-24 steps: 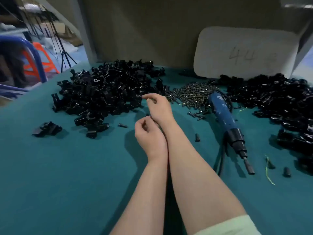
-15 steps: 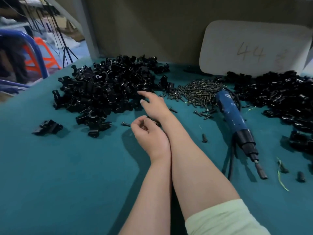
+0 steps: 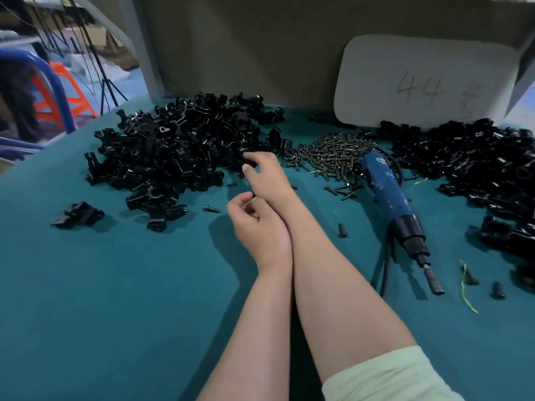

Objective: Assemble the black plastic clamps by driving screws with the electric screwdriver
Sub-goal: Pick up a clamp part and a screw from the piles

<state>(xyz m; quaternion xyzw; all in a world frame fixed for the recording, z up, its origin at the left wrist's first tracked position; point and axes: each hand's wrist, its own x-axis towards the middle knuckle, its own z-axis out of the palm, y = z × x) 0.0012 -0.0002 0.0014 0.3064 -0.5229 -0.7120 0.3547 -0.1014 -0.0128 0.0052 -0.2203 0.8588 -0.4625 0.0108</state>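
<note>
A big heap of black plastic clamps point(image 3: 173, 151) lies at the back left of the teal table point(image 3: 115, 299). My right hand point(image 3: 269, 178) reaches its near right edge and pinches a black clamp point(image 3: 248, 162) between thumb and forefinger. Just in front of it, my left hand point(image 3: 256, 227) is curled, its fingertips pinching a small dark part point(image 3: 253, 194) that is too small to identify. The pile of screws point(image 3: 333, 154) sits right of my hands. Untouched beside it lies the blue electric screwdriver point(image 3: 388, 192), its bit pointing toward me.
A second heap of black clamps point(image 3: 477, 169) fills the right side. A lone clamp point(image 3: 78, 214) and a loose screw point(image 3: 211, 209) lie left of my hands, small black bits point(image 3: 342, 229) to the right. A white board point(image 3: 425, 82) leans on the back wall.
My right hand has moved left from beside the screws to the clamp heap and closed on a clamp. My left hand stayed curled in about the same spot.
</note>
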